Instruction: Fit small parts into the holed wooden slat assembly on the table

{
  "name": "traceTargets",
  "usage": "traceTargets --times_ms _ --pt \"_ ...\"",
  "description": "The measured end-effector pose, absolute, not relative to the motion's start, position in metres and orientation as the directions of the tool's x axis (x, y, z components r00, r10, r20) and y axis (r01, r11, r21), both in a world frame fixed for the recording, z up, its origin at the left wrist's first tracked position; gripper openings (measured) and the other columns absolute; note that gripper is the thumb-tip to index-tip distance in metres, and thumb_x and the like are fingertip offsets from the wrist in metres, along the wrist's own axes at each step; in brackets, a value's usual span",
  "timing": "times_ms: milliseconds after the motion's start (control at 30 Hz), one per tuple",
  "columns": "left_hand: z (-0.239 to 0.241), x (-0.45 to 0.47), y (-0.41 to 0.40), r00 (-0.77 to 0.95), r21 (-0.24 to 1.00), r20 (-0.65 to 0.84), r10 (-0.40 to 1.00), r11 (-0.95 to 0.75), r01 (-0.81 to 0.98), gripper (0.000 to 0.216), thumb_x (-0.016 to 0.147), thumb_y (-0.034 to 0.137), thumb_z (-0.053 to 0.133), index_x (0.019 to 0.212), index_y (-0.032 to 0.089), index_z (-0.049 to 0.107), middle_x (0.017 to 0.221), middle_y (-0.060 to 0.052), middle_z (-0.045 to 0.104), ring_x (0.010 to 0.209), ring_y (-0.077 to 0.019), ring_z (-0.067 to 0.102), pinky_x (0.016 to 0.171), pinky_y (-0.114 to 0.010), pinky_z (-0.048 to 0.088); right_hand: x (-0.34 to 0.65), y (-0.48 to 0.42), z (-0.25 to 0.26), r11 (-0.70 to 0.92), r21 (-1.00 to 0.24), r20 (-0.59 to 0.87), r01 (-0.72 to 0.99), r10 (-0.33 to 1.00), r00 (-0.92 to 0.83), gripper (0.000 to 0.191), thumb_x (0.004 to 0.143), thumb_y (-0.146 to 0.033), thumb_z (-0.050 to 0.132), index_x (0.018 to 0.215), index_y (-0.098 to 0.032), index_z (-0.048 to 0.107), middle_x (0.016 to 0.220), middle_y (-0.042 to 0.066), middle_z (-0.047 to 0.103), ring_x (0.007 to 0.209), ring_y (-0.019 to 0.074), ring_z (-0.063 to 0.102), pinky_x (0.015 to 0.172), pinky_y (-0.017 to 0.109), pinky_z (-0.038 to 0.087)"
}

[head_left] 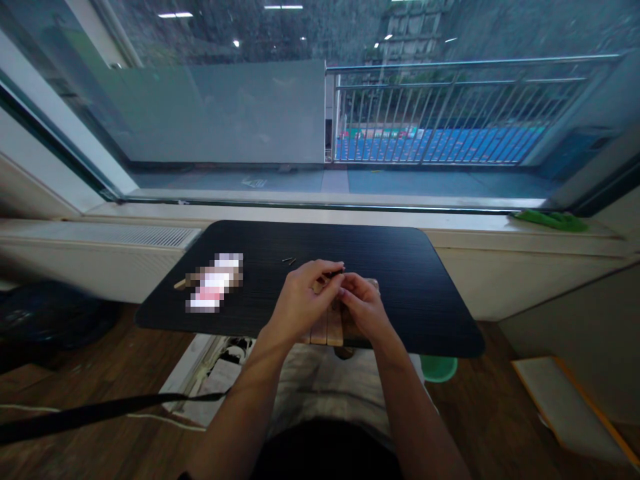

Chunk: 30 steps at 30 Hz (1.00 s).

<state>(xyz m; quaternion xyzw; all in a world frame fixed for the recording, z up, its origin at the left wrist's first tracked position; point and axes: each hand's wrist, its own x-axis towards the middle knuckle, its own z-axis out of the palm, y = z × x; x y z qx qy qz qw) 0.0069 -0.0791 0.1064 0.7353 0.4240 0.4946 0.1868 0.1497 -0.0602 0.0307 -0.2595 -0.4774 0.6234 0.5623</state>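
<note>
My left hand (pixel 306 293) is closed in a pinch over the front middle of the black table (pixel 400 267). A small dark thing (pixel 335 272) shows at its fingertips, too small to name. My right hand (pixel 365 305) is also closed, its fingertips meeting those of the left; what they grip is hidden. Under both hands lies a wooden piece with light slats (pixel 327 330), reaching the table's near edge and partly covered by the hands. Beyond my left hand lie a few thin metal pins (pixel 289 260), perhaps nails or screws.
A blurred-out bright object (pixel 215 283) lies on the table's left, with a wooden stick end (pixel 181 284) beside it. A window sill (pixel 320 213) runs behind the table, with a green cloth (pixel 550 220) at its right. Below the table is a green basin (pixel 439 369).
</note>
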Motion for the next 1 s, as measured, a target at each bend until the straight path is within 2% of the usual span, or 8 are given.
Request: traceTargets --times_ms 200,567,700,867,1000 --pt "0.1044 0.0089 -0.0766 0.131 0.706 0.566 0.814 -0.56 0.434 0.014 0.087 0.018 0.069 0.099 0.019 0.074 0.097 -0.006 0.078 0.087 -0.0183 0.073 0.081 -0.032 0.059 0.1501 -0.0617 0.0325 0.09 -0.886 0.217 -0.454 0.947 -0.236 0.024 0.075 -0.04 0.082 0.083 -0.024 0.067 0.073 -0.004 0.066 0.064 0.0115 0.06 0.061 0.024 0.051" --pt "0.1054 0.0137 -0.0749 0.109 0.713 0.559 0.822 -0.544 0.442 0.011 0.083 0.017 0.074 0.095 0.019 0.074 0.092 -0.005 0.078 0.082 -0.0172 0.073 0.077 -0.03 0.059 0.1495 -0.0618 0.0321 0.103 -0.888 0.212 -0.448 0.957 -0.2 0.023 0.075 -0.038 0.082 0.081 -0.023 0.065 0.077 -0.003 0.067 0.07 0.012 0.061 0.065 0.025 0.05" --pt "0.1039 0.0137 -0.073 0.108 0.656 0.632 0.767 -0.604 0.453 0.012 0.083 0.013 0.073 0.094 0.018 0.073 0.092 -0.004 0.076 0.083 -0.016 0.071 0.076 -0.028 0.058 0.1484 -0.0615 0.0322 0.091 -0.893 0.176 -0.44 0.972 -0.157 0.028 0.07 -0.039 0.085 0.075 -0.022 0.063 0.072 -0.005 0.066 0.064 0.0102 0.058 0.061 0.023 0.047" --pt "0.1036 0.0129 -0.0707 0.125 0.613 0.667 0.735 -0.636 0.469 0.013 0.083 0.011 0.073 0.095 0.017 0.074 0.085 -0.003 0.074 0.074 -0.0132 0.068 0.068 -0.025 0.056 0.1476 -0.06 0.0311 0.073 -0.896 0.155 -0.439 0.976 -0.153 0.029 0.069 -0.038 0.086 0.075 -0.022 0.062 0.072 -0.004 0.066 0.065 0.0108 0.058 0.061 0.023 0.047" --pt "0.1043 0.013 -0.0707 0.132 0.619 0.65 0.749 -0.622 0.479 0.016 0.083 0.01 0.074 0.097 0.017 0.074 0.088 -0.004 0.077 0.078 -0.0139 0.071 0.073 -0.026 0.058 0.1478 -0.0601 0.0319 0.084 -0.895 0.161 -0.439 0.977 -0.141 0.03 0.068 -0.038 0.086 0.074 -0.022 0.061 0.072 -0.004 0.066 0.065 0.0114 0.059 0.062 0.024 0.047"
